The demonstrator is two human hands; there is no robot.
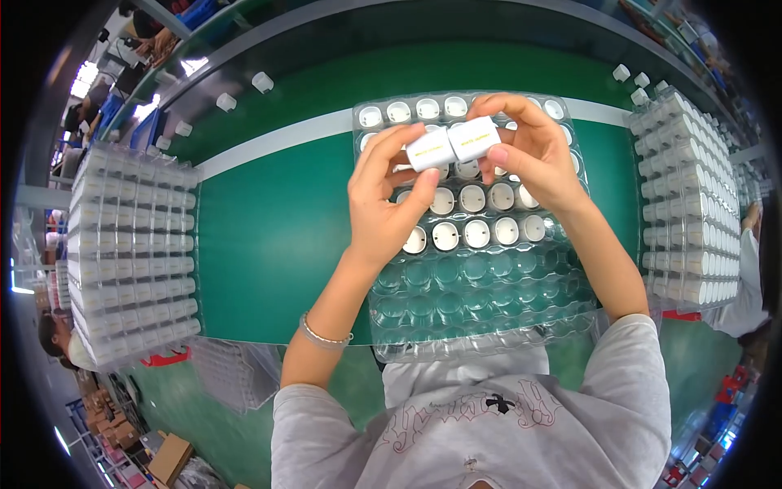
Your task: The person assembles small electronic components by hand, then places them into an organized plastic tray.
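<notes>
Above a clear plastic blister tray point(481, 306), my left hand point(385, 191) pinches a small white plastic housing point(430, 150) between thumb and fingers. My right hand point(538, 151) grips a second white housing point(475, 138) the same way. The two pieces are side by side with their ends close together, small yellow print facing me. Below them, the tray's far rows hold round white housings point(476, 233) standing with recessed ends up. Its near rows are bare round pockets. My hands hide part of the filled rows.
Tall stacks of filled trays stand at the left point(134, 253) and right point(688, 204) of the green work surface point(261, 244). Several loose white housings point(226, 102) lie on the far left and far right. Beyond the bench, a person's hand point(159, 45) shows at upper left.
</notes>
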